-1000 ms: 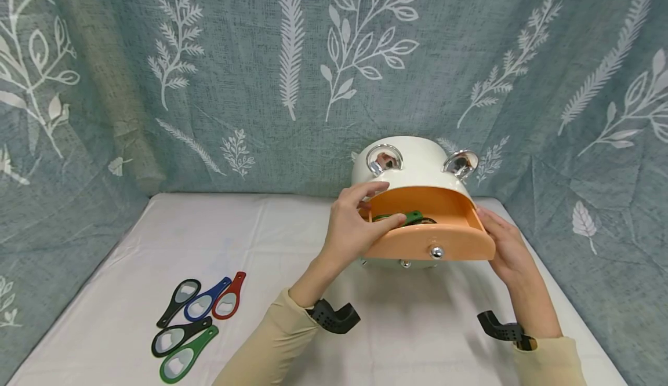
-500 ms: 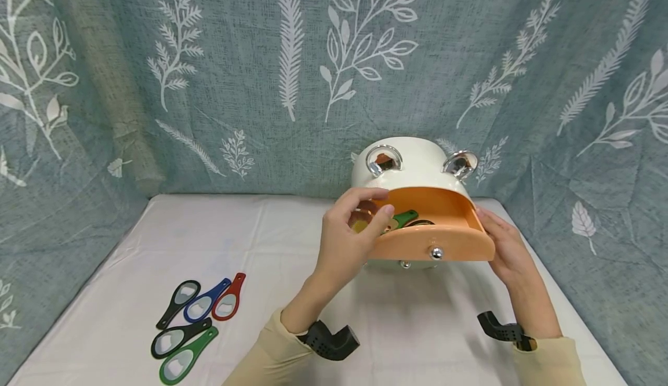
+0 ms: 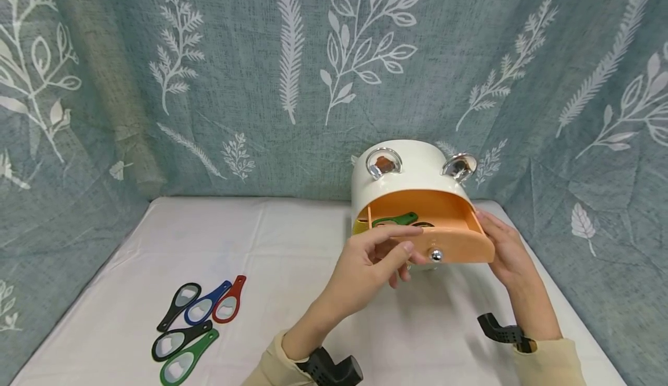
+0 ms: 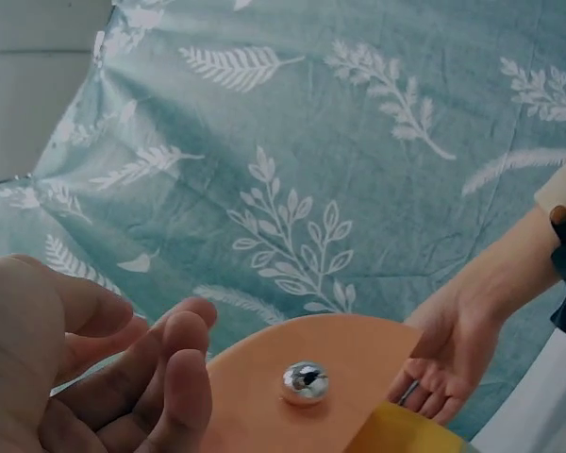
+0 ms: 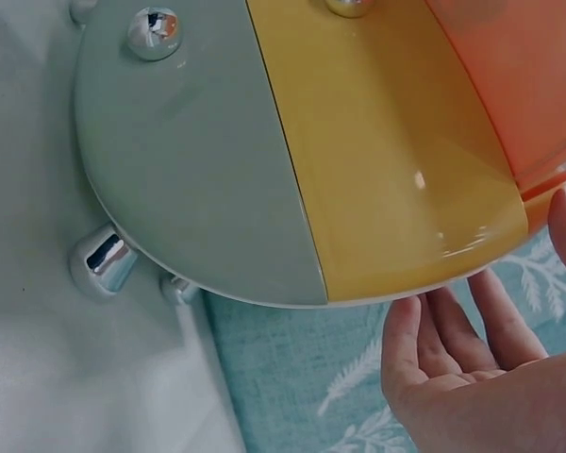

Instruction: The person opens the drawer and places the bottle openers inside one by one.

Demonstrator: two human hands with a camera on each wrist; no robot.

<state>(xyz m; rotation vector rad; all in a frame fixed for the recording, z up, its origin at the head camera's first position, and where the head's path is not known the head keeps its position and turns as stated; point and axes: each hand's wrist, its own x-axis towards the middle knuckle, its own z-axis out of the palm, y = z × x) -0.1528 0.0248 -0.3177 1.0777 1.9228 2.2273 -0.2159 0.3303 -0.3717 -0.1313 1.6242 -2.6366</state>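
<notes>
A rounded white mini drawer cabinet (image 3: 412, 166) with chrome ears stands at the right of the table. Its top orange drawer (image 3: 464, 246) is pulled out, and inside lie a green bottle opener (image 3: 403, 219) and a dark one (image 3: 423, 224). My left hand (image 3: 360, 270) hovers at the drawer front, left of its chrome knob (image 3: 435, 255), fingers loosely bent and holding nothing. At the cabinet's right side, fingertips of my right hand (image 3: 503, 247) touch its edge. The right wrist view shows those fingers beside the yellow drawer (image 5: 396, 170), above the grey-green one (image 5: 189, 160).
On the left of the white-covered table (image 3: 276, 247) lie several bottle openers: a red one (image 3: 229, 300), a blue one (image 3: 207, 303), a green one (image 3: 189, 358) and black ones (image 3: 178, 306). A leaf-patterned curtain (image 3: 250, 73) hangs behind and at the sides.
My left hand has come out of the drawer's left part and moved down and right, in front of the drawer face. The right hand stays at the cabinet's side.
</notes>
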